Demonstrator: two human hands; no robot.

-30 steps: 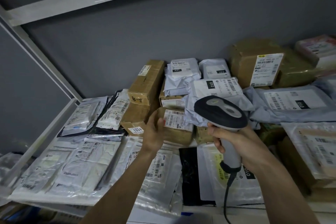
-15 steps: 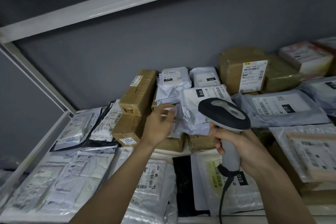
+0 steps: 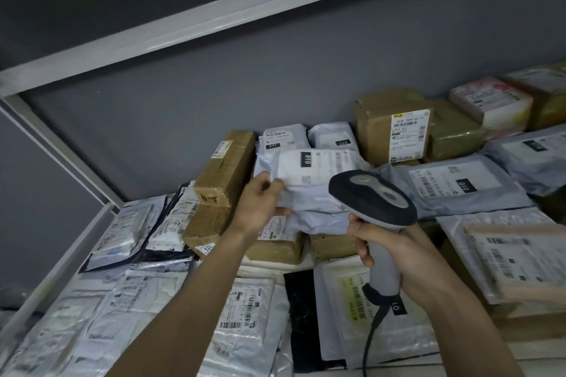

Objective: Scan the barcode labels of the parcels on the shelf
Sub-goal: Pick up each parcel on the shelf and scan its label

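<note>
Backdrop: grey wall behind a white metal shelf (image 3: 66, 249); a white upper shelf rail (image 3: 214, 20) crosses diagonally above both hands.
Shelf load: parcels cover the surface on every side of the hands, in flat bags and boxes.
Large box: tall brown cardboard box with a white barcode label (image 3: 393, 125), beyond the right hand, against the wall.
Long box: narrow brown taped cardboard box (image 3: 222, 184), just left of the left hand, leaning lengthwise toward the wall.
Flat mailers: clear and white plastic mailers with printed labels (image 3: 242, 312), lying below and left of the left forearm.
Grey bag: wide grey plastic mailer marked "010" (image 3: 453, 190), right of the scanner head.
Held parcel: crumpled pale grey plastic mailer with a white label marked "010" (image 3: 309, 180), between the two hands, raised above the brown parcels under it; label faces up, its print blurred.
Scanner: grey handheld barcode scanner with a black-rimmed head (image 3: 375, 199), head just right of the held parcel; its dark cable hangs below the handle.
Right hand (image 3: 395, 249): wrapped around the scanner handle, fingers curled on it.
Left hand (image 3: 260, 202): pinching the left edge of the held parcel, thumb on top, fingers beneath.
</note>
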